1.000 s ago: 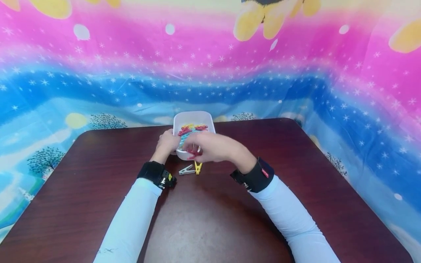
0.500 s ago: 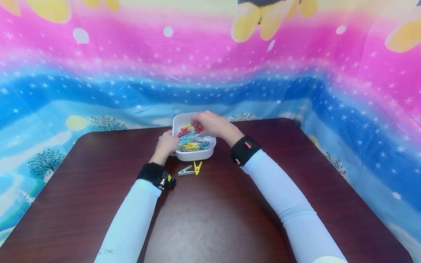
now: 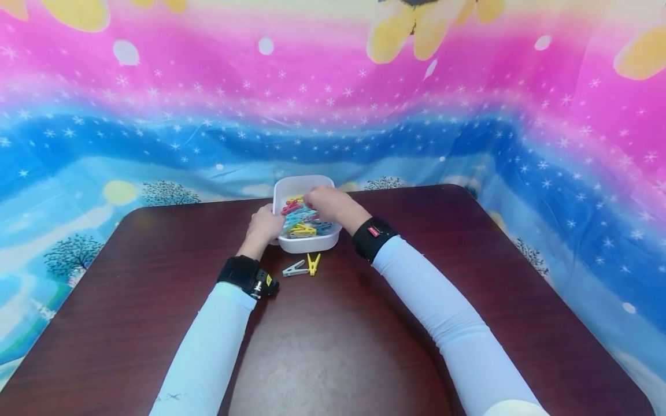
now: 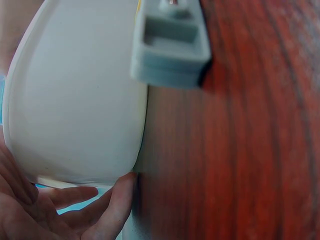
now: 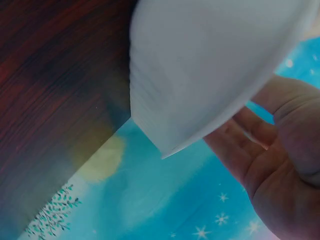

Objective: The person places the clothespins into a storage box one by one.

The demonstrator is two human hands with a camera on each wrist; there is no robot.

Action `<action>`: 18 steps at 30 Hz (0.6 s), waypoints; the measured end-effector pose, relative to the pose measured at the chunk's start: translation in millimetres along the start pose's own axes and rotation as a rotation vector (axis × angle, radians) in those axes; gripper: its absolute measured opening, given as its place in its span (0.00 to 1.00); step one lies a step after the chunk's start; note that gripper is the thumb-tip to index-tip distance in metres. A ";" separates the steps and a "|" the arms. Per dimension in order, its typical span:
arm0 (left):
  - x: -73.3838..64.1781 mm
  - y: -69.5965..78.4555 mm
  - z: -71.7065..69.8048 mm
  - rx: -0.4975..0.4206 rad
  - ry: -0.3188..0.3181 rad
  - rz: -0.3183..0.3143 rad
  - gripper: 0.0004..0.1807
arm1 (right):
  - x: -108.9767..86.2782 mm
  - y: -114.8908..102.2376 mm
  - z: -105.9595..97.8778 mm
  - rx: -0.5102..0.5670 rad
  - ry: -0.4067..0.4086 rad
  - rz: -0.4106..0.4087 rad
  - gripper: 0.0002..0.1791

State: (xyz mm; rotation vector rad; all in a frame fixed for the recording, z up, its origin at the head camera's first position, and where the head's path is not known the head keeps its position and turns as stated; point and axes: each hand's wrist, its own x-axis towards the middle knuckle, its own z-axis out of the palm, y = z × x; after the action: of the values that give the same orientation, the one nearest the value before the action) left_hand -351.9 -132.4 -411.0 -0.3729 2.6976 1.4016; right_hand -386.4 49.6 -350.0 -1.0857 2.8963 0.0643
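A white plastic tub (image 3: pixel 309 247) holds a heap of clothespins: red ones (image 3: pixel 291 206) at the back left, teal ones (image 3: pixel 298 217) in the middle, yellow ones (image 3: pixel 303 230) nearer the front. My left hand (image 3: pixel 264 224) grips the tub's left side, and its fingers (image 4: pixel 119 202) lie along the outer wall in the left wrist view. Over the right rim reaches my right hand (image 3: pixel 333 203), fingers down among the clothespins. The tub wall (image 5: pixel 200 65) covers those fingertips in the right wrist view, so I cannot tell what they hold.
On the table before the tub lie a grey clothespin (image 3: pixel 295 269) and a yellow clothespin (image 3: pixel 313 264), side by side. The grey one looms close in the left wrist view. A printed cloth (image 3: pixel 333 138) hangs behind the dark wooden table (image 3: pixel 171 323).
My right hand, with a red clothespin in its fingers earlier, went from the tub's front to its back, then dipped lower into the heap. The left hand and the tub stay put.
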 end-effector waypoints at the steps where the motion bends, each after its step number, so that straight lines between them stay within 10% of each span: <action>1: -0.1 0.0 0.1 0.000 0.000 0.000 0.28 | 0.1 -0.6 1.5 -0.019 -0.002 0.009 0.16; 18: 3.3 -2.8 0.0 0.039 0.001 0.040 0.26 | 2.4 1.0 20.1 -0.086 -0.019 0.022 0.10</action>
State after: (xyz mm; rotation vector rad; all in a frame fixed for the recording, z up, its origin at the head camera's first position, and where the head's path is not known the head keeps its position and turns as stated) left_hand -354.4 -134.5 -413.8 -0.3187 2.7434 1.3572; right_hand -388.2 49.9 -370.1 -1.0591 2.9142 0.2009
